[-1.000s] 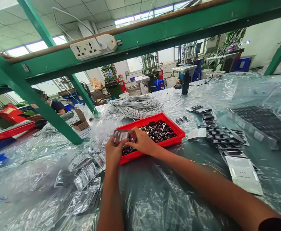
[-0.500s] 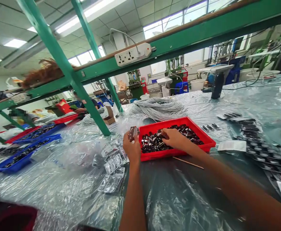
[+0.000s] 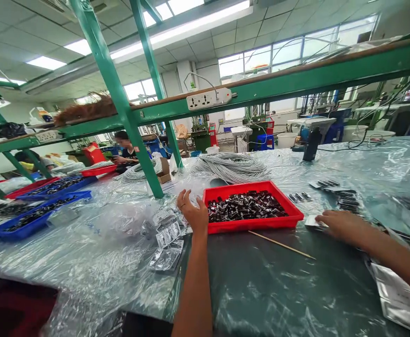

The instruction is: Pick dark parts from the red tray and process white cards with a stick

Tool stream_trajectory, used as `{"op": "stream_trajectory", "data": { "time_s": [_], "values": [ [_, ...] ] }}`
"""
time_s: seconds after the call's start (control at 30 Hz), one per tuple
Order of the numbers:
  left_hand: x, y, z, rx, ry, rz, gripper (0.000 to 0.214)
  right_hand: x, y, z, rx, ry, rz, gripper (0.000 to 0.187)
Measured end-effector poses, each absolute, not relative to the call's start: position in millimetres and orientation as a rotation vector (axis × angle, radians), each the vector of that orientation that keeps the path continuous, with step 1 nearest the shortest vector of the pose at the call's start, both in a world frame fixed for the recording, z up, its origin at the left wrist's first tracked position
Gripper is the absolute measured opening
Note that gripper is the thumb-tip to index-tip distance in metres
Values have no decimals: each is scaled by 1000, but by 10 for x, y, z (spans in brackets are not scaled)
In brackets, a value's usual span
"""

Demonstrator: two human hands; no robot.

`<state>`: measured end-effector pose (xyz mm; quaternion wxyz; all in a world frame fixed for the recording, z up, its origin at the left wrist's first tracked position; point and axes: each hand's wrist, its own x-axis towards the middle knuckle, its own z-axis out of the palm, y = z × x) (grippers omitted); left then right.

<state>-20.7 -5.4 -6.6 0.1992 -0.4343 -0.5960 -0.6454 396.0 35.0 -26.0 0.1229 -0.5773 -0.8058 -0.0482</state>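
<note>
A red tray (image 3: 254,225) full of small dark parts (image 3: 245,208) sits on the plastic-covered table. My left hand (image 3: 193,213) hovers at the tray's left end, fingers spread, nothing visible in it, just above a heap of clear blister packs (image 3: 166,236). My right hand (image 3: 338,224) lies palm down right of the tray, its fingers resting on a flat white pack (image 3: 313,222). Rows of filled dark packs (image 3: 345,201) lie beyond that hand.
A thin wooden stick (image 3: 282,244) lies in front of the tray. Coiled grey cable (image 3: 231,167) is behind it. Green frame posts (image 3: 149,164) rise at centre left. Blue trays (image 3: 32,220) stand at the left. Another person (image 3: 124,150) works at the far side.
My right hand has left the red tray and moved right onto the white pack. My left hand no longer holds the small pack and has spread its fingers. The view has turned left.
</note>
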Motion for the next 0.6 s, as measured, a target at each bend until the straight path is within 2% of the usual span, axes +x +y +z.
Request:
{"op": "stream_trajectory", "data": {
  "time_s": [0.1,0.23,0.33,0.43,0.5,0.6],
  "values": [
    [-103,-136,-100,-1272,-1656,-1816,29,3976,279,-188,-1685,-2599,-106,31],
    [75,-490,-214,-1405,-1638,-1777,26,3869,61,51,-1624,-2572,-78,30],
    [238,-864,-357,-1555,-1646,-1750,20,3563,-244,118,-1316,-2613,317,26],
    [382,-1183,-491,-1838,-1770,-1659,18,3163,-470,57,-895,-2666,666,36],
    [445,-1336,-541,-2052,-1894,-1518,22,2980,-495,-37,-844,-2704,674,40],
    [502,-1502,-537,-2296,-2052,-1193,38,2915,-406,-216,-1134,-2746,420,33]
  ]
}}
